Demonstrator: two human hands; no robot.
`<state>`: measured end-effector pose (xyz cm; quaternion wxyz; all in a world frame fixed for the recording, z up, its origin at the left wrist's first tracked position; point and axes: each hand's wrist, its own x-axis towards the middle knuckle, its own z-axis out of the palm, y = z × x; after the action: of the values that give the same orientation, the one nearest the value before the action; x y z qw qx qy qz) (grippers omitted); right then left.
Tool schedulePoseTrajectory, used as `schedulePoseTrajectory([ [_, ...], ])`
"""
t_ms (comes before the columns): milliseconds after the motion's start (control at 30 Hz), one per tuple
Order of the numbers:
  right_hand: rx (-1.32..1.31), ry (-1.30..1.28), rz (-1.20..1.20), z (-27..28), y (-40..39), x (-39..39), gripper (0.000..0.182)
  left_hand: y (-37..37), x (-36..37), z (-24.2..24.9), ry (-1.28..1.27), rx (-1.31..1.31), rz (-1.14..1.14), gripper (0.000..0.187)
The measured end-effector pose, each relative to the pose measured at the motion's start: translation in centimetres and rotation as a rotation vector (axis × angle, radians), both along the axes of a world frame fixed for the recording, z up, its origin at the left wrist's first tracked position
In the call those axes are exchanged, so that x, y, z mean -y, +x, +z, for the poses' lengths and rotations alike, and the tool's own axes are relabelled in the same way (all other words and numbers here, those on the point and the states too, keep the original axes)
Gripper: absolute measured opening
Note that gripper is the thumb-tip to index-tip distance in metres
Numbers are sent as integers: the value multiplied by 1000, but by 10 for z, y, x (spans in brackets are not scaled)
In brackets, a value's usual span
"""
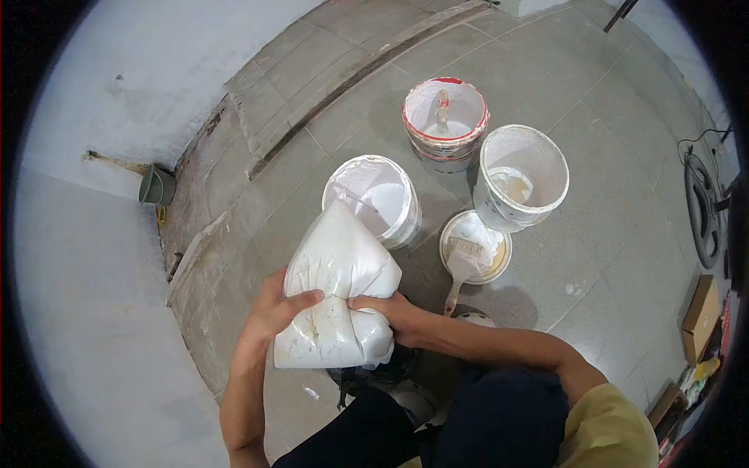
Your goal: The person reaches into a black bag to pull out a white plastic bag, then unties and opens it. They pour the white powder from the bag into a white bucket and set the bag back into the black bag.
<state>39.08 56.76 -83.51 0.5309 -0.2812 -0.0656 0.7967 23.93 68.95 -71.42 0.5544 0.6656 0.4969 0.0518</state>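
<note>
A bulging white plastic bag [335, 269] is squeezed between my two hands. My left hand [282, 308] grips its left side, thumb pressed across the front. From the right, my right hand [388, 312] grips the bag with its thumb on the front and the other fingers mostly hidden behind. The bag's pointed top overlaps the near rim of a white bucket [406, 199] in this view. White material coats the inside of that bucket, and a thin pale strip shows across its mouth by the bag's tip.
A red-rimmed bucket [445, 144] with a brush inside and another white bucket [521, 204] stand beyond. A wide paintbrush [463, 269] lies across a round lid [503, 261]. A small dark pail [158, 186] is by the left wall, a cardboard box [700, 320] at right.
</note>
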Motion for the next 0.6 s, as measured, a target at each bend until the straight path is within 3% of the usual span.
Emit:
schedulePoseTrajectory([
  [200,28,-91,31,-2,0,5,65,2,3,-2,-50,-2,-1,51],
  [600,8,-34,25,-7,-1,7,70,2,3,-6,10,-19,-47,48],
])
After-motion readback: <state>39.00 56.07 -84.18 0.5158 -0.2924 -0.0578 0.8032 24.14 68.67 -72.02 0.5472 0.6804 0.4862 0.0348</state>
